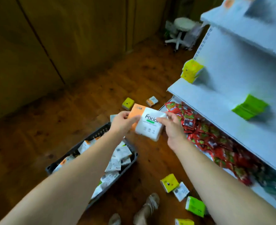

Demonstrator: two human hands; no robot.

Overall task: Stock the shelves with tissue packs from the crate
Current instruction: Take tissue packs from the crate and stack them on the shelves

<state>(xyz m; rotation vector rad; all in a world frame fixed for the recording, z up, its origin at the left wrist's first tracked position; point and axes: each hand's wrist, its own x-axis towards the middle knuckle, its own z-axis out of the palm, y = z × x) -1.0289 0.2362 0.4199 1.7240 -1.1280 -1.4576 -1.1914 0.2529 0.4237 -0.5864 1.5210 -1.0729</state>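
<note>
Here, two bare forearms reach out over a dark wooden floor [66, 111]. Between them they hold a soft, rectangular tissue pack [147, 127] in glossy plastic wrap, white with one orange end and the printed word "Facial". The left hand [122, 123] has its fingers curled round the orange end. The right hand [171, 125] pinches the white end between thumb and fingers. The pack is in the air, tilted, just past the far end of the crate [100, 133] and short of the shelves [215, 101].

The crate is dark grey plastic with slotted walls. It sits on the floor below the left arm, with small white packs heaped loosely in it.

The shelves are smooth white metal, stepped, on the right. A yellow pack [191, 71] stands at the corner of the middle shelf, and a lime green pack [250, 107] lies further along it. Crinkled red foil sachets [199, 127] crowd the shelf below.

More square packs lie scattered on the floor, among them a yellow one [128, 103] beyond the hands.
</note>
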